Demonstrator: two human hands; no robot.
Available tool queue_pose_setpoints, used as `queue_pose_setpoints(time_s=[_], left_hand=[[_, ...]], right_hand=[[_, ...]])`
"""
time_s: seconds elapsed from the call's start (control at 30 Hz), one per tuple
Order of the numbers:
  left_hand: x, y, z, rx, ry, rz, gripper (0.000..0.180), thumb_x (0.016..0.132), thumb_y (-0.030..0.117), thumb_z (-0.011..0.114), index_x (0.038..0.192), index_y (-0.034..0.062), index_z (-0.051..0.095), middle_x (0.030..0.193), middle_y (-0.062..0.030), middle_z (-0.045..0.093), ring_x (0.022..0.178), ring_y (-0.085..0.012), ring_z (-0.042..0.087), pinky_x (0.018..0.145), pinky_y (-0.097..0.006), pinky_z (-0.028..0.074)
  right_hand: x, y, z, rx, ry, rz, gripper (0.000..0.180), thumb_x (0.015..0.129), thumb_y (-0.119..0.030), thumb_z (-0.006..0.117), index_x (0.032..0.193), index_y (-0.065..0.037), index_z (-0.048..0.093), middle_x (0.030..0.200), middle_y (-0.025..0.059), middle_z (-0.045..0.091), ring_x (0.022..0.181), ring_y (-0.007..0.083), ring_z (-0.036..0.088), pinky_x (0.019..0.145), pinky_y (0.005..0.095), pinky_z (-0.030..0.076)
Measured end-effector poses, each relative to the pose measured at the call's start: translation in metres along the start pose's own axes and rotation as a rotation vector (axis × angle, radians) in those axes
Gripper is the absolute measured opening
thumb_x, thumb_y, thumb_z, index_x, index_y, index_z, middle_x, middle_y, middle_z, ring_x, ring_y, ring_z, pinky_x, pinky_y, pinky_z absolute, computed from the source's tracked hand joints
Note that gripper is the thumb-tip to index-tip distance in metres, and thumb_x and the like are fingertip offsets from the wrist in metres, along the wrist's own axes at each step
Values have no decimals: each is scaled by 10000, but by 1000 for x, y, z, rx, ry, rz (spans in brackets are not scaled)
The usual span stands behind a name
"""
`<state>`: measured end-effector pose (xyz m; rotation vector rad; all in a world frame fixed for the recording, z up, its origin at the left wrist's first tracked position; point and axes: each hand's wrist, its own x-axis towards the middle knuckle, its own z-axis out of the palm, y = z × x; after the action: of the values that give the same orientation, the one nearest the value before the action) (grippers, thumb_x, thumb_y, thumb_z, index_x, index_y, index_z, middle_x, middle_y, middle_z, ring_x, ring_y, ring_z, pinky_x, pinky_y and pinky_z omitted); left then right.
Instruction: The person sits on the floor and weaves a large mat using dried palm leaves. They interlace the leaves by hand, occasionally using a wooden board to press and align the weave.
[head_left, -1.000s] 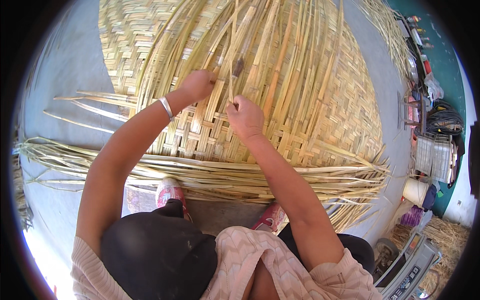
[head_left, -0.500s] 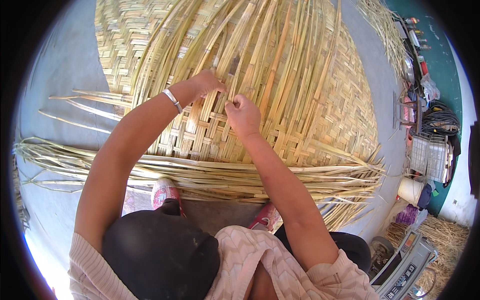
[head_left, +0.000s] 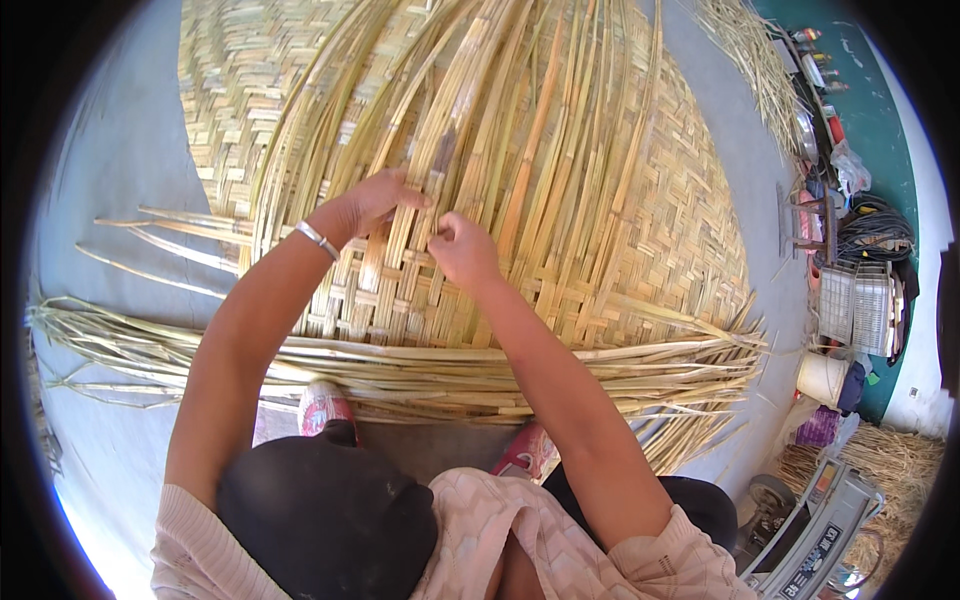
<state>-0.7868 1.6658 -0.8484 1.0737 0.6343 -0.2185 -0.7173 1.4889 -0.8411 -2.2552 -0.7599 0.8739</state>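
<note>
A mat of flat, straw-coloured reed strips point(head_left: 690, 190) lies before me, its near part loosely woven. Long loose reed strips point(head_left: 530, 130) run over it away from me. My left hand point(head_left: 385, 200), with a silver bracelet on its wrist, is closed around strips near the middle, thumb side toward the right hand. My right hand point(head_left: 466, 252) is just right of it and slightly nearer. Its thumb and curled fingers pinch at a strip by the weave's working edge; the fingertips are partly hidden. The two hands are close but apart.
A thick bundle of loose reeds point(head_left: 450, 378) lies across the mat's near edge, by my shoes point(head_left: 325, 408). At right are a wire crate point(head_left: 855, 310), a white bucket point(head_left: 822, 378), coiled black cable point(head_left: 875, 235) and a grey machine point(head_left: 815, 535). More reeds point(head_left: 750, 50) lie far right.
Both hands have come slightly nearer and to the left in the picture, and the view itself has shifted a little. The left hand's fingers now reach over the strips more.
</note>
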Motion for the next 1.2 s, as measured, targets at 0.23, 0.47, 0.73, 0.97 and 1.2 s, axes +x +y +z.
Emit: queue_pose_setpoints(time_s=[0.23,0.47,0.73,0.97,1.2], left_hand=[[3,14,-2,-446,37,185,331,870,127,636,1186,55,566,1063,-66,650,987,-187,610,899,-352,498],[-10,20,7,-708,211,282,278,937,311,585,1104,91,555,1040,-74,645,954,-202,607,880,-353,487],[-33,4,-19,-618,95,401,134,941,243,599,1004,127,580,991,-74,670,972,-203,633,889,-372,485],[-89,-25,-55,-453,286,369,63,937,160,601,991,126,598,974,-38,677,994,-172,628,893,-308,484],[-107,-37,-59,-261,589,176,120,914,145,627,1006,71,602,951,-47,663,889,-139,645,758,-262,543]], right_hand=[[2,13,0,127,-141,25,351,816,-185,661,1136,-45,622,920,106,678,843,238,653,752,350,501],[5,22,5,256,-153,45,297,839,-163,660,1107,-40,623,886,87,667,806,199,633,730,325,493],[12,24,2,220,-206,5,205,840,-164,659,997,-37,631,819,72,656,747,174,618,685,313,486],[19,26,10,59,-166,-41,208,832,-181,599,982,-44,642,892,142,680,840,288,654,737,372,499],[3,-1,17,-173,0,-22,139,851,-103,554,968,-27,560,905,150,658,849,347,636,758,420,499]])
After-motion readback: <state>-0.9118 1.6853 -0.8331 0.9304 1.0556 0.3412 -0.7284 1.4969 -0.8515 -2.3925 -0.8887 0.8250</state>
